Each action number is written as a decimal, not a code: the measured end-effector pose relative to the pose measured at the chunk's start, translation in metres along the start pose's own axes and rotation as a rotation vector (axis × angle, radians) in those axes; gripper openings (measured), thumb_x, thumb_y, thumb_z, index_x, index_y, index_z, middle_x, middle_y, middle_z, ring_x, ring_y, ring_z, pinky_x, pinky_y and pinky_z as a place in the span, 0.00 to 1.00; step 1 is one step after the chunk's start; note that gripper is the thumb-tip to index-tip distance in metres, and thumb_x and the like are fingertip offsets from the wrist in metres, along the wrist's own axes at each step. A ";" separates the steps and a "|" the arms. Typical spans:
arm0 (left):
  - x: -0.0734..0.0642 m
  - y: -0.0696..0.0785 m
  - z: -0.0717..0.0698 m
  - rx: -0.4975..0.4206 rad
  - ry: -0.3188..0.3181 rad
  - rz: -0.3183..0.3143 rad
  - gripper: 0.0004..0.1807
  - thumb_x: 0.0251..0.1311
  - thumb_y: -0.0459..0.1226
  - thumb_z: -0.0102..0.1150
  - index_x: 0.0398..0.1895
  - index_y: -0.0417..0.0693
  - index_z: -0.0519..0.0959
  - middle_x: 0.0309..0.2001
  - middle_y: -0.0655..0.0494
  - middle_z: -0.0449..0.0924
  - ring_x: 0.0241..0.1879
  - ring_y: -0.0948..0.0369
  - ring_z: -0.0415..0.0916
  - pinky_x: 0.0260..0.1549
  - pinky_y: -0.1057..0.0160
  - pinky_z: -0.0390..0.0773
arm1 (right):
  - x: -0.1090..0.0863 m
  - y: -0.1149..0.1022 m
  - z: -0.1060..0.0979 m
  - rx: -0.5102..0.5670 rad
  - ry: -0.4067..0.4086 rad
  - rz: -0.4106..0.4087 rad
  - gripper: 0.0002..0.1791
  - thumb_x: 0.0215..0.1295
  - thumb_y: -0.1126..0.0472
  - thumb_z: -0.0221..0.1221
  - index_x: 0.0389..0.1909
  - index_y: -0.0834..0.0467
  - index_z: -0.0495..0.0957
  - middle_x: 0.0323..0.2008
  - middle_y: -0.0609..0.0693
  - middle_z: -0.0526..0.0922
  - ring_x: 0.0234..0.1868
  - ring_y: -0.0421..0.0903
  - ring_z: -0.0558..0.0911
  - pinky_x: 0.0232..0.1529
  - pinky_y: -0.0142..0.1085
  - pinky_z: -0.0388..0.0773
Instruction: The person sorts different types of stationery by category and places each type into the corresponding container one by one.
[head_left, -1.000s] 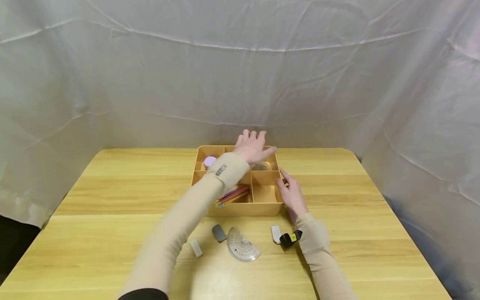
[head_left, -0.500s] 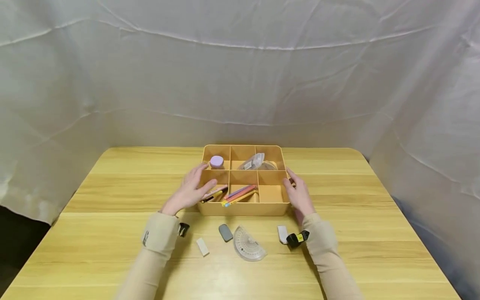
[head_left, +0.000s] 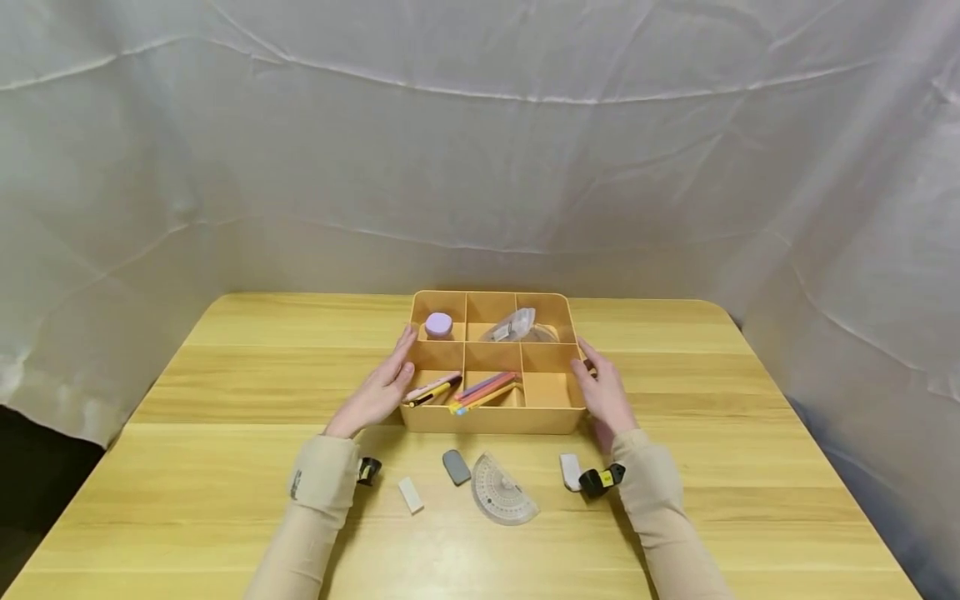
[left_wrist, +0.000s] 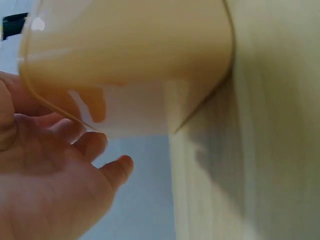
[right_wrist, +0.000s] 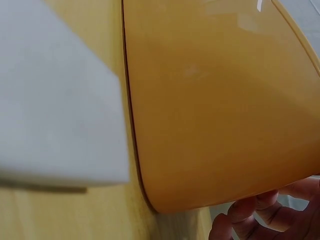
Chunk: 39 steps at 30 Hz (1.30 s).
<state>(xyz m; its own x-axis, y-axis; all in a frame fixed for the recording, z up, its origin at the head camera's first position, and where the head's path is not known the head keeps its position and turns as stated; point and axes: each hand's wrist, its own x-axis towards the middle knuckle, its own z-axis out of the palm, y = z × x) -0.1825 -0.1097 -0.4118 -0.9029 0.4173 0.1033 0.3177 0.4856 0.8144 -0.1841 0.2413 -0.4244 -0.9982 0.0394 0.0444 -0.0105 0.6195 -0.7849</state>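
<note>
A tan divided desk organizer stands toward the back of the table, between both hands. Along its left wall lies my left hand, thumb at the rim and the other fingers outside. On the right side my right hand holds the wall the same way, fingertips against the outside. A lilac-lidded container sits in the back left compartment. A clear pouch lies in the back row. Pens fill part of the front left compartment, and colored pens rest in the front middle.
In front of the organizer lie a white eraser, a grey rounded piece, a clear protractor and a white block beside the right wrist camera. A grey curtain hangs behind the table.
My left hand has come back from above the back compartments, uncovering the pouch, and moved to the organizer's left wall. The right hand has stayed at the right wall.
</note>
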 end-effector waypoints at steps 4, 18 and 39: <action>0.001 -0.004 0.003 0.045 0.009 0.023 0.31 0.79 0.33 0.33 0.80 0.33 0.40 0.82 0.39 0.31 0.81 0.40 0.35 0.78 0.39 0.41 | -0.001 0.001 0.000 -0.007 0.003 -0.003 0.28 0.79 0.60 0.45 0.76 0.64 0.59 0.39 0.62 0.75 0.31 0.43 0.71 0.33 0.32 0.70; 0.004 -0.008 0.011 0.076 0.011 0.082 0.32 0.79 0.33 0.30 0.78 0.28 0.37 0.81 0.36 0.31 0.80 0.37 0.28 0.77 0.34 0.37 | -0.007 -0.001 -0.004 -0.138 0.212 -0.117 0.22 0.78 0.50 0.49 0.59 0.64 0.75 0.40 0.59 0.75 0.40 0.54 0.75 0.39 0.38 0.68; 0.003 -0.009 0.010 0.082 0.016 0.079 0.32 0.80 0.36 0.31 0.78 0.28 0.38 0.81 0.36 0.31 0.80 0.37 0.26 0.76 0.33 0.35 | -0.077 -0.081 -0.016 -0.464 -0.409 -0.403 0.23 0.65 0.53 0.65 0.11 0.51 0.74 0.11 0.36 0.60 0.14 0.31 0.57 0.16 0.25 0.51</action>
<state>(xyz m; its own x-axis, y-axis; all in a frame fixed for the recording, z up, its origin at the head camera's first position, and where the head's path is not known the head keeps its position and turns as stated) -0.1844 -0.1048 -0.4244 -0.8782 0.4451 0.1751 0.4104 0.5131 0.7538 -0.1052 0.2006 -0.3548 -0.8653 -0.5004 -0.0307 -0.4457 0.7959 -0.4098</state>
